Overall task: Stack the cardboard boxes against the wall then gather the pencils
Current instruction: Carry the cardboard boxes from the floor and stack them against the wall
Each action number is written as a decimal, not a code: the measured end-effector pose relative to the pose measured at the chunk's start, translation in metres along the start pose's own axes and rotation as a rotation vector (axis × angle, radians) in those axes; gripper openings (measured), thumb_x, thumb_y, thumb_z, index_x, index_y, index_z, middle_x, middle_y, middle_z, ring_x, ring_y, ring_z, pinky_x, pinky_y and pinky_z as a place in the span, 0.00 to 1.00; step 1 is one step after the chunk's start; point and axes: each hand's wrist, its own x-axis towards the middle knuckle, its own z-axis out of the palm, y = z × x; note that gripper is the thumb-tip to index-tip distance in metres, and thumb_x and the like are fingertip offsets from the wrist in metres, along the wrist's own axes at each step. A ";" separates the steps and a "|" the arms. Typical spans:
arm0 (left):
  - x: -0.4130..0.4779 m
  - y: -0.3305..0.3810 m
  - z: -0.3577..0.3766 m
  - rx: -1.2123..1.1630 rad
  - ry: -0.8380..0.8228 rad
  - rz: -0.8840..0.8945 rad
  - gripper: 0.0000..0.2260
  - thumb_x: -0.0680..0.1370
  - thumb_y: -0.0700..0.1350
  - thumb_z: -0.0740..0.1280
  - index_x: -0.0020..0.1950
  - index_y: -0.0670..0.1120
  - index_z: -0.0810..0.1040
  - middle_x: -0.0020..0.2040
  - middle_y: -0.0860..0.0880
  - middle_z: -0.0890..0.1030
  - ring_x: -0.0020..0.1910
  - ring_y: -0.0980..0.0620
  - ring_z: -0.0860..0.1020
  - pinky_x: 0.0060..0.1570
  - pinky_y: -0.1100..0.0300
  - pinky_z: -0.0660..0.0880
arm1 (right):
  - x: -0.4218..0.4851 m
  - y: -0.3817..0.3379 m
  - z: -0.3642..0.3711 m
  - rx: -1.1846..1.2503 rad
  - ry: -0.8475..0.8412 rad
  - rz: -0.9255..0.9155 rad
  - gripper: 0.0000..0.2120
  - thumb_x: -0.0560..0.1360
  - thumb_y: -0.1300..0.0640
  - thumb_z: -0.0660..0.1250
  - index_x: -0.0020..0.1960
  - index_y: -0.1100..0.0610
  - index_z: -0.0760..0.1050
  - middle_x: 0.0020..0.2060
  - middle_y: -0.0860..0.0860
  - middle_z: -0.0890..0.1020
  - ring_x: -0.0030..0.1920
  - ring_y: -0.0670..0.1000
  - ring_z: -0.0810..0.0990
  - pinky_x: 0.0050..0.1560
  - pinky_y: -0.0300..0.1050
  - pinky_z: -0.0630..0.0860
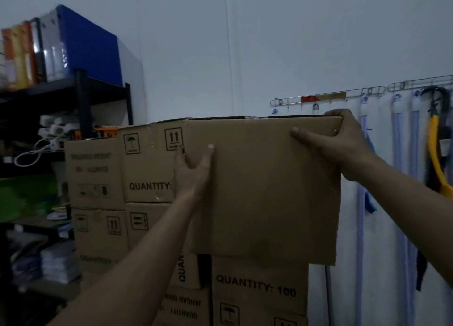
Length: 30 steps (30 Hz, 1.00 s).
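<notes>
A large plain cardboard box sits high on a stack of printed cardboard boxes against the white wall. My left hand grips its left edge, thumb on the front face and fingers round the side. At the top right corner, my right hand holds the box with the thumb across the front and fingers over the top edge. More printed boxes stand to the left, level with it. No pencils are in view.
A black shelf unit with binders, cables and paper stacks stands at the left. On the wall at the right, a metal hook rail carries hanging straps and a yellow tool.
</notes>
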 end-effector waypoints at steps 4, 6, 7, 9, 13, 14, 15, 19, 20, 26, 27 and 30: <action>-0.008 -0.023 0.016 0.064 -0.037 -0.080 0.48 0.68 0.68 0.70 0.79 0.54 0.50 0.77 0.50 0.61 0.74 0.44 0.63 0.72 0.45 0.62 | 0.002 0.024 0.014 -0.017 0.016 -0.024 0.50 0.62 0.33 0.75 0.76 0.46 0.55 0.66 0.51 0.71 0.64 0.56 0.73 0.62 0.55 0.74; -0.005 -0.028 0.021 0.068 -0.007 -0.089 0.48 0.68 0.68 0.69 0.80 0.54 0.49 0.78 0.50 0.60 0.75 0.44 0.62 0.73 0.45 0.62 | 0.005 0.032 0.019 -0.020 0.000 -0.028 0.52 0.65 0.34 0.74 0.78 0.44 0.48 0.72 0.53 0.67 0.69 0.58 0.71 0.66 0.57 0.72; -0.001 -0.031 0.022 0.070 0.008 -0.089 0.48 0.69 0.68 0.69 0.80 0.53 0.49 0.78 0.50 0.60 0.75 0.44 0.61 0.73 0.45 0.62 | 0.007 0.037 0.021 -0.017 -0.023 -0.028 0.53 0.65 0.33 0.73 0.79 0.43 0.46 0.74 0.52 0.66 0.70 0.58 0.70 0.67 0.59 0.71; 0.005 -0.035 0.025 0.084 0.031 -0.082 0.47 0.69 0.68 0.69 0.80 0.53 0.50 0.77 0.49 0.61 0.75 0.44 0.62 0.72 0.44 0.62 | 0.007 0.050 0.025 0.006 -0.086 -0.023 0.52 0.65 0.33 0.73 0.79 0.42 0.45 0.74 0.51 0.66 0.70 0.58 0.70 0.67 0.61 0.72; 0.019 -0.046 0.035 0.101 0.050 -0.076 0.46 0.69 0.68 0.68 0.79 0.53 0.50 0.77 0.49 0.62 0.74 0.43 0.62 0.72 0.44 0.62 | -0.004 0.089 0.038 0.069 -0.146 0.039 0.49 0.66 0.32 0.73 0.78 0.41 0.51 0.73 0.47 0.69 0.69 0.55 0.72 0.67 0.60 0.72; 0.024 -0.049 0.040 0.099 0.053 -0.074 0.46 0.69 0.68 0.68 0.79 0.53 0.50 0.77 0.49 0.62 0.74 0.43 0.62 0.72 0.44 0.62 | -0.006 0.099 0.041 0.085 -0.153 0.052 0.49 0.65 0.31 0.73 0.77 0.40 0.52 0.72 0.46 0.70 0.68 0.54 0.73 0.66 0.60 0.73; 0.030 -0.053 0.043 0.093 0.055 -0.074 0.47 0.69 0.69 0.68 0.79 0.52 0.50 0.77 0.49 0.62 0.74 0.43 0.63 0.72 0.44 0.62 | -0.007 0.108 0.044 0.089 -0.164 0.071 0.49 0.63 0.29 0.74 0.77 0.39 0.53 0.71 0.44 0.71 0.68 0.54 0.74 0.66 0.60 0.74; 0.052 -0.066 0.053 0.088 0.049 -0.067 0.47 0.69 0.69 0.67 0.79 0.52 0.50 0.77 0.49 0.62 0.75 0.43 0.62 0.73 0.45 0.61 | -0.011 0.134 0.051 0.132 -0.234 0.127 0.48 0.62 0.30 0.75 0.75 0.36 0.57 0.69 0.42 0.73 0.65 0.50 0.75 0.64 0.57 0.76; 0.061 -0.072 0.057 0.086 0.046 -0.073 0.46 0.70 0.69 0.67 0.79 0.52 0.50 0.77 0.49 0.62 0.75 0.43 0.62 0.73 0.45 0.61 | -0.010 0.142 0.056 0.140 -0.250 0.138 0.47 0.62 0.31 0.76 0.75 0.36 0.58 0.68 0.42 0.74 0.65 0.49 0.76 0.63 0.56 0.77; 0.085 -0.082 0.069 0.054 0.017 -0.054 0.44 0.72 0.66 0.67 0.79 0.54 0.49 0.77 0.50 0.62 0.74 0.44 0.63 0.73 0.47 0.62 | -0.026 0.183 0.065 0.166 -0.366 0.291 0.46 0.62 0.29 0.74 0.75 0.37 0.61 0.66 0.41 0.75 0.63 0.46 0.77 0.64 0.49 0.76; 0.088 -0.083 0.072 0.058 0.021 -0.054 0.44 0.72 0.67 0.66 0.80 0.54 0.47 0.77 0.50 0.61 0.75 0.44 0.62 0.73 0.47 0.61 | -0.028 0.190 0.068 0.160 -0.379 0.310 0.47 0.61 0.27 0.73 0.75 0.36 0.60 0.66 0.41 0.75 0.63 0.46 0.76 0.63 0.48 0.75; 0.089 -0.093 0.078 0.118 0.025 -0.076 0.43 0.73 0.69 0.62 0.79 0.58 0.42 0.78 0.46 0.59 0.76 0.41 0.57 0.74 0.49 0.56 | -0.031 0.205 0.078 0.181 -0.392 0.339 0.47 0.60 0.27 0.72 0.75 0.36 0.60 0.65 0.40 0.75 0.62 0.44 0.76 0.59 0.42 0.75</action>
